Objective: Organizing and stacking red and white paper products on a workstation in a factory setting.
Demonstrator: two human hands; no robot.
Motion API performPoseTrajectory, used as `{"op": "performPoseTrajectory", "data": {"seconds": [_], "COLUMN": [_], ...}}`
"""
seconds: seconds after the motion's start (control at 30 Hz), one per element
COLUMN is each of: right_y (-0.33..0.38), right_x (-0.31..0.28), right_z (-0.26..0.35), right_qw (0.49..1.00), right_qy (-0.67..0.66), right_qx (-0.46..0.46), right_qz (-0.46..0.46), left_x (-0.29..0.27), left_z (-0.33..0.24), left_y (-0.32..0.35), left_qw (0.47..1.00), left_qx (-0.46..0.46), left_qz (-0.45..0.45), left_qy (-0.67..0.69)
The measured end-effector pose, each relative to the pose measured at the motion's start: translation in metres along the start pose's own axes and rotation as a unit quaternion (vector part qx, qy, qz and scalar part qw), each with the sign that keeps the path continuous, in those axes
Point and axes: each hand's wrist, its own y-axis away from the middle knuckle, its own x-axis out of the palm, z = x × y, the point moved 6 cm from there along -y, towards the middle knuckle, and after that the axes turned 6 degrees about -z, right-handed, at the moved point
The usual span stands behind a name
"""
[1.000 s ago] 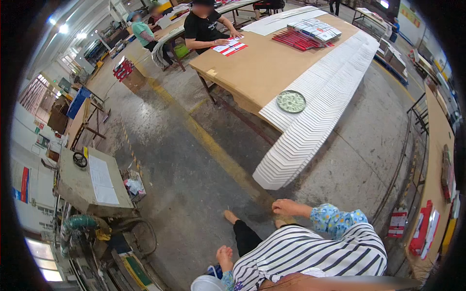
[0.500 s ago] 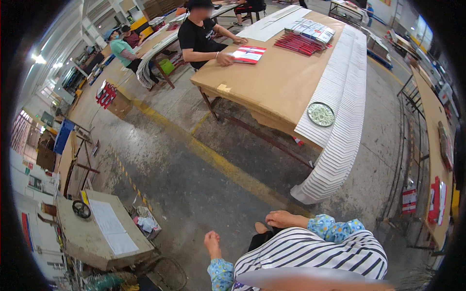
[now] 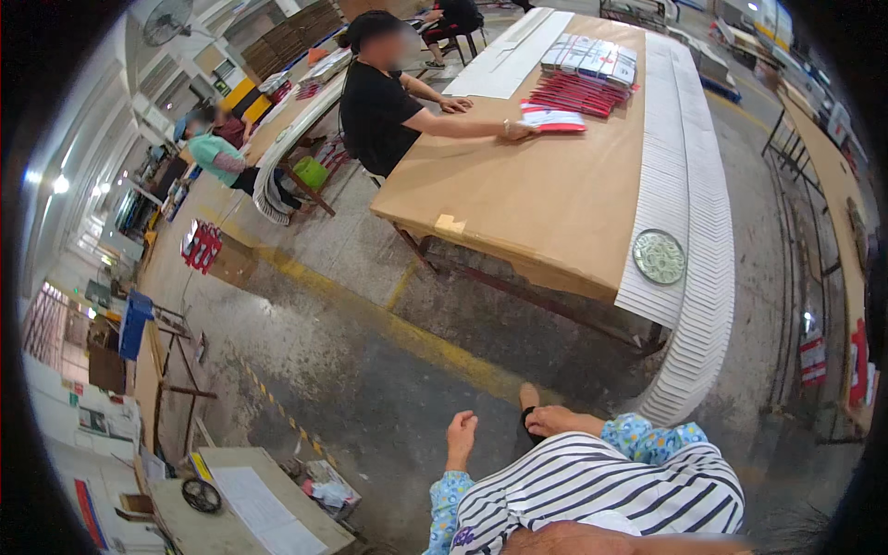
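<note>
Head cam, looks down, table [image 3: 518,199] far ahead

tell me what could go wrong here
The long row of white sheets droops off the table end near the person's right hand; a bump might spill it. The round plate sits close to the table edge and could get knocked off. Both hands, left hand too, are empty, fingers loose.
</note>
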Motion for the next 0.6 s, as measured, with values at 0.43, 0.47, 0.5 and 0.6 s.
{"op": "performPoseTrajectory", "data": {"seconds": [0.43,0.47,0.5,0.6], "right_y": [-0.039,-0.036,-0.034,-0.033], "right_x": [-0.114,-0.113,-0.114,-0.129], "right_z": [-0.013,-0.018,-0.022,-0.022], "right_qw": [0.976,0.972,0.968,0.958], "right_qy": [-0.003,-0.012,-0.022,-0.024], "right_qx": [0.085,0.098,0.111,0.134], "right_qz": [-0.199,-0.212,-0.225,-0.254], "left_x": [0.000,0.009,0.018,0.050], "left_z": [-0.027,-0.043,-0.051,-0.087], "left_y": [-0.112,-0.123,-0.137,-0.184], "left_qw": [0.997,0.998,0.998,0.994], "left_qx": [-0.070,-0.039,-0.039,0.078], "left_qz": [0.025,0.040,0.046,0.065], "left_qy": [0.007,-0.009,-0.009,-0.046]}}
